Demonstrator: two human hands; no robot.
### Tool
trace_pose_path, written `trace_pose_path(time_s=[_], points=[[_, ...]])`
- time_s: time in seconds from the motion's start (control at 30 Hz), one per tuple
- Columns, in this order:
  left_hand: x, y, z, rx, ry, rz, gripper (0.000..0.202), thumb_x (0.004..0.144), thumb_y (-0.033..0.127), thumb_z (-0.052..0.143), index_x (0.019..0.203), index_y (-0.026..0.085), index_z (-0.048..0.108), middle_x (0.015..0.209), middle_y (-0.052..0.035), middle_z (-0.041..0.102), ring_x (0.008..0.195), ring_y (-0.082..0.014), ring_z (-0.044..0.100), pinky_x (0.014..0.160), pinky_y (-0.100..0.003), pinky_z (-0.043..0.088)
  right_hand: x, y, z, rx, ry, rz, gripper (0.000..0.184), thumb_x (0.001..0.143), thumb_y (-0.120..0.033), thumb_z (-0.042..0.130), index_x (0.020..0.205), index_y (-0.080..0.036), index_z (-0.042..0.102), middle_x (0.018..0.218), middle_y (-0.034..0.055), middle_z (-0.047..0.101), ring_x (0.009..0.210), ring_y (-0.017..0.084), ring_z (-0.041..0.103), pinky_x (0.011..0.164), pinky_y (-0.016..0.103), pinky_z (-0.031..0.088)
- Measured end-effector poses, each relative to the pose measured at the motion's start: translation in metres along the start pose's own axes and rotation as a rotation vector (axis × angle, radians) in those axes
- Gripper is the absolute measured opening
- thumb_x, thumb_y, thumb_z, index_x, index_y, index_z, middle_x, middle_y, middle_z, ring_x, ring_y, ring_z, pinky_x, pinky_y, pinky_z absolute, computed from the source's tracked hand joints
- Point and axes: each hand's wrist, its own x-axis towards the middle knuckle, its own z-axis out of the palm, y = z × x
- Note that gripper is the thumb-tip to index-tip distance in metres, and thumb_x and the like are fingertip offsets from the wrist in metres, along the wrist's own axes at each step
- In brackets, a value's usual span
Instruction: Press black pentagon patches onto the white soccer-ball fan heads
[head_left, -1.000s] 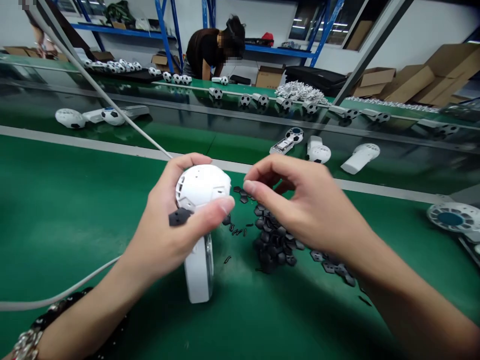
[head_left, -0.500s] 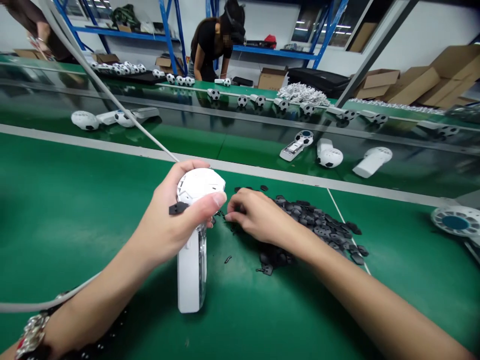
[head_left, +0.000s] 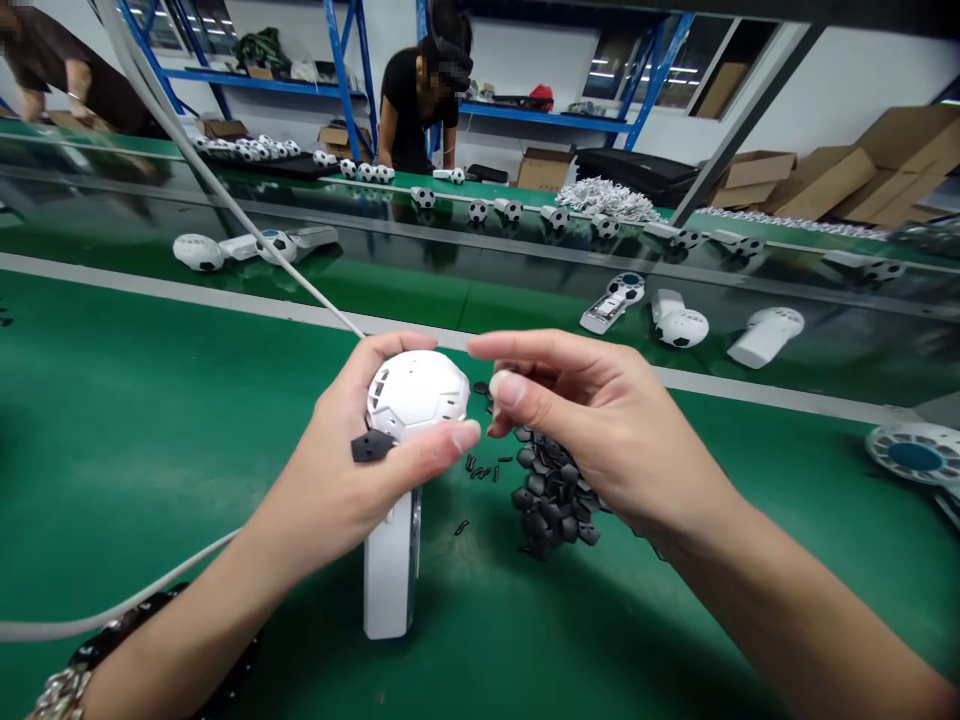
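My left hand (head_left: 337, 450) is wrapped round a white handheld fan body (head_left: 418, 390) with a round, football-patterned head and a long handle pointing down. A black five-sided piece (head_left: 373, 446) sticks out between the base of my left thumb and the head. Just right of the head is my right hand (head_left: 592, 410), thumb bent in against the fingers and index finger stretched out above. Whatever its fingertips hold is too small to make out. Under and beside it lies a pile of black five-sided pieces (head_left: 555, 490), partly hidden by the hand. Several tiny black strips (head_left: 480, 470) are scattered left of the pile.
Beyond the white edge strip (head_left: 187, 300), a belt carries several white fan bodies (head_left: 681, 322). A fan part with a blue centre (head_left: 911, 455) lies at the right. A pale cable (head_left: 247, 215) slants down from the upper left. A co-worker (head_left: 420, 100) bends over the far bench.
My right hand has lifted from the small black pieces and come up beside the fan head, its fingers turned toward it. My left hand has tilted the head slightly, keeping its hold.
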Motion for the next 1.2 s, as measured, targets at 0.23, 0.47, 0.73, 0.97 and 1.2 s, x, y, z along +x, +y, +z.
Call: trace_pose_path(time_s=[0.23, 0.47, 0.73, 0.97, 1.2], points=[[-0.001, 0.001, 0.002, -0.15, -0.03, -0.027, 0.053, 0.068, 0.027, 0.093, 0.111, 0.03, 0.062, 0.082, 0.0046, 0.065, 0.062, -0.0124, 0.063, 0.055, -0.013, 0.05, 0.001, 0.002, 0.003, -0.003, -0.059, 0.058, 0.005, 0.086, -0.015, 0.073, 0.088, -0.019, 0.076, 0.074, -0.0021, 0.07, 0.063, 0.009, 0.063, 0.061, 0.021, 0.054], [0.0, -0.004, -0.001, -0.104, -0.085, -0.003, 0.059, 0.07, 0.032, 0.093, 0.117, 0.031, 0.058, 0.087, 0.0052, 0.065, 0.065, -0.0102, 0.061, 0.056, -0.011, 0.05, 0.003, 0.015, 0.01, 0.066, 0.017, 0.111, 0.039, 0.066, -0.028, 0.094, 0.087, -0.019, 0.062, 0.074, -0.0049, 0.06, 0.068, 0.009, 0.056, 0.06, 0.017, 0.05], [0.001, -0.008, 0.0, -0.045, -0.074, 0.086, 0.047, 0.081, 0.047, 0.084, 0.116, 0.029, 0.058, 0.087, 0.003, 0.064, 0.066, -0.012, 0.06, 0.058, -0.015, 0.051, 0.002, 0.033, 0.012, 0.208, -0.099, 0.187, 0.064, 0.082, -0.068, 0.073, 0.124, -0.022, 0.059, 0.114, 0.005, 0.065, 0.103, 0.016, 0.062, 0.086, 0.024, 0.052], [-0.006, -0.006, 0.002, -0.082, -0.035, 0.044, 0.052, 0.083, 0.061, 0.075, 0.118, 0.027, 0.06, 0.103, -0.0011, 0.066, 0.086, -0.0161, 0.063, 0.076, -0.018, 0.052, 0.003, 0.042, 0.022, 0.279, -0.25, 0.1, 0.082, 0.074, -0.069, 0.08, 0.139, -0.027, 0.054, 0.125, 0.0062, 0.064, 0.114, 0.02, 0.061, 0.098, 0.029, 0.048], [-0.005, -0.007, 0.0, -0.156, -0.059, -0.05, 0.067, 0.077, 0.069, 0.073, 0.121, 0.023, 0.053, 0.087, -0.0027, 0.062, 0.072, -0.0186, 0.058, 0.062, -0.024, 0.051, 0.002, 0.044, 0.025, 0.209, -0.236, 0.023, 0.077, 0.081, -0.071, 0.071, 0.141, -0.025, 0.053, 0.122, 0.0096, 0.063, 0.112, 0.024, 0.06, 0.098, 0.034, 0.049]])
